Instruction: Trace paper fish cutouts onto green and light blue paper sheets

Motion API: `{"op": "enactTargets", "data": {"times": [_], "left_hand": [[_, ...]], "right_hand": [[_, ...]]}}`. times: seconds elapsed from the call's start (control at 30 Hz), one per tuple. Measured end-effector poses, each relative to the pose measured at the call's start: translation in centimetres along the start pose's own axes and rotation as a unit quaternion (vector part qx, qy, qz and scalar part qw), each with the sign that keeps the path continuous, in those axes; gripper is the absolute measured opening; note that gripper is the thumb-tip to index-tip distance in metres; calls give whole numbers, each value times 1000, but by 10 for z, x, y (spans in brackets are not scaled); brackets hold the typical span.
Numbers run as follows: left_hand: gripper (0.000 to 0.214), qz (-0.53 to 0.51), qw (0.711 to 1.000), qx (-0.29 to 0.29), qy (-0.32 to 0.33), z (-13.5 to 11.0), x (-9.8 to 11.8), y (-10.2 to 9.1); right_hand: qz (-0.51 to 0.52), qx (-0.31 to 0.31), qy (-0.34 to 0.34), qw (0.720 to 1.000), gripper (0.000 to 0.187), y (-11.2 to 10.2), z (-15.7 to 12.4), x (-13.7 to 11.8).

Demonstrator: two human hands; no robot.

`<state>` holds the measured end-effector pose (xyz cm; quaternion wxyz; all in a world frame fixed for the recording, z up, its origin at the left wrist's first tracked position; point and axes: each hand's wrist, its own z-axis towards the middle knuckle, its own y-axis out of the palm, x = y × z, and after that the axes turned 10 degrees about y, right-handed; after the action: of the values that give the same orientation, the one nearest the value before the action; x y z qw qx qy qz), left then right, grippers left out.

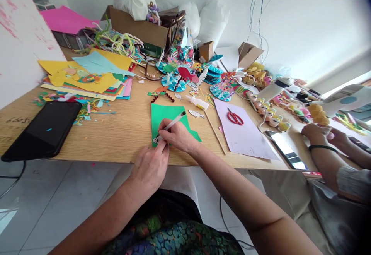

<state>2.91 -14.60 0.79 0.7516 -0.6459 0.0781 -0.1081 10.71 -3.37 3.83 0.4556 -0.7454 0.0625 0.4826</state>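
My right hand (176,134) is closed around a white-barrelled pen (177,119) with a dark end, slanting up to the right. Its writing tip is hidden by my fingers. Under my hands lies a sheet of green paper (162,112) with a cut edge at its right. A small black-and-white fish cutout (156,139) rests on its lower left part. My left hand (152,164) presses at the cutout and the paper's near edge, fingers curled and partly hidden. Two more fish cutouts, a larger one (196,113) and a smaller one (178,97), lie beyond the green sheet.
A glue bottle (197,102), a wooden stick (215,133), and red scissors (234,117) on lilac paper (246,141) lie rightward. Leftward are a black tablet (46,127) and stacked coloured paper (107,86). A co-worker's hands (320,133) work at the far right.
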Motion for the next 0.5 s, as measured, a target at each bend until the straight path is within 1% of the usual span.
{"op": "enactTargets", "data": {"times": [0.2,0.33,0.5], "left_hand": [[34,3,1000,-2,-16,1,2,0],[34,4,1000,-6,-9,1,1,0],[35,-4,1000,-17,-7,1,1,-2]], "right_hand": [[12,-46,0,999,7,0,5,-3],[29,-74,-17,997,7,0,7,-2],[37,-93,-20,995,5,1,10,2]]}}
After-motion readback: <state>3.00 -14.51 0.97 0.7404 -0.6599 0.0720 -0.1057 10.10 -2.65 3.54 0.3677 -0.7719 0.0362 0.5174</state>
